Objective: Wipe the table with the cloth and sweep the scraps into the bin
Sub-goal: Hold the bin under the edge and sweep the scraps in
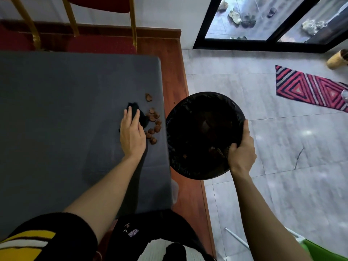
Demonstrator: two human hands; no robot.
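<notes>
Grey table beside wooden strip and tiled floor.

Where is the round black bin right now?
In the head view the round black bin sits right of centre, held at its rim by the right hand, just beyond the grey table's right edge beside the brown scraps.

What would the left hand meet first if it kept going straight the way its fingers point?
The left hand lies on the cloth, fingers aimed up the table. Past the cloth's far edge the line looks free; the scraps lie to its right, off that line.
</notes>
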